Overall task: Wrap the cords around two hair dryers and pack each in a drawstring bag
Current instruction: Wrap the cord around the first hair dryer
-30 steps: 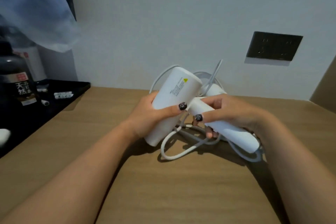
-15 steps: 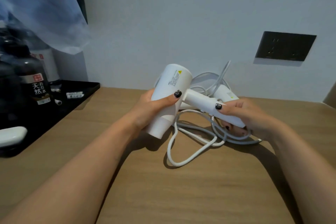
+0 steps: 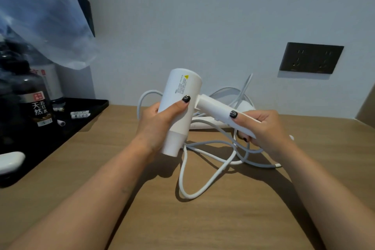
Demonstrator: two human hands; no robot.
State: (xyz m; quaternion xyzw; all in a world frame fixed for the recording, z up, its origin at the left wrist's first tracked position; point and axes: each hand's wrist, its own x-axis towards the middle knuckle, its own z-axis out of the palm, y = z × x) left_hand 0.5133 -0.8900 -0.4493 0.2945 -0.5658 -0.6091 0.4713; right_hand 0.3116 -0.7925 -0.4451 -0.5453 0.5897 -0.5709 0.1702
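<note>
Both hands hold one white dryer above the table.
Loose cord [image 3: 211, 170] loops on the table [image 3: 203, 225] below; left hand [image 3: 158, 128] wraps the dryer [image 3: 180, 103] barrel; right hand [image 3: 261, 128] grips its handle; second dryer [image 3: 239, 107] lies behind, near the wall.

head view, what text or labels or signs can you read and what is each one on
"天然苏打水": large white characters on the dark bottle; its small red label above is blurred.
Yellow warning triangle on the hair dryer barrel, gripped by the left hand; the grey print under it is too small.
Sachets on the black tray: print too small.
White bottle behind: red marks, unreadable.
</note>
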